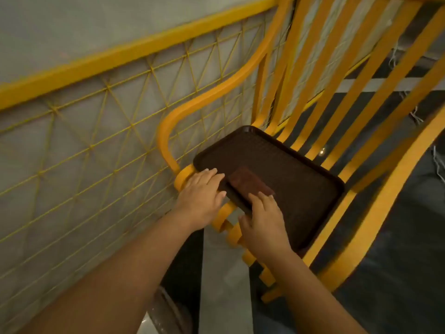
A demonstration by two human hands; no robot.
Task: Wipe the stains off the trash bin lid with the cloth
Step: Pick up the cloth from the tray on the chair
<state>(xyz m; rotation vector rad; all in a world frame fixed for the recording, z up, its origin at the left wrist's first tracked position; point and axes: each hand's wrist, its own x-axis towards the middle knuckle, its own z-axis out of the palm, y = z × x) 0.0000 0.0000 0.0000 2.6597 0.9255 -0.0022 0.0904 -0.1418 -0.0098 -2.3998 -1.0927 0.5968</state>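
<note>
A dark brown rectangular lid point(289, 174), shaped like a tray with a raised rim, lies flat on the slatted seat of a yellow chair point(375, 131). A folded brown cloth point(248, 180) rests on the lid's near part. My left hand point(201, 196) lies over the lid's near-left corner, fingers stretched across the rim and holding it. My right hand point(263, 222) is at the lid's near edge, its fingertips pressing on the near end of the cloth and its thumb by the rim.
A yellow wire-mesh railing point(96, 131) over a grey panel runs along the left, close to the chair's curved armrest point(207, 102). The floor under and to the right of the chair is dark. A round bin with a clear bag point(166, 312) shows at the bottom edge.
</note>
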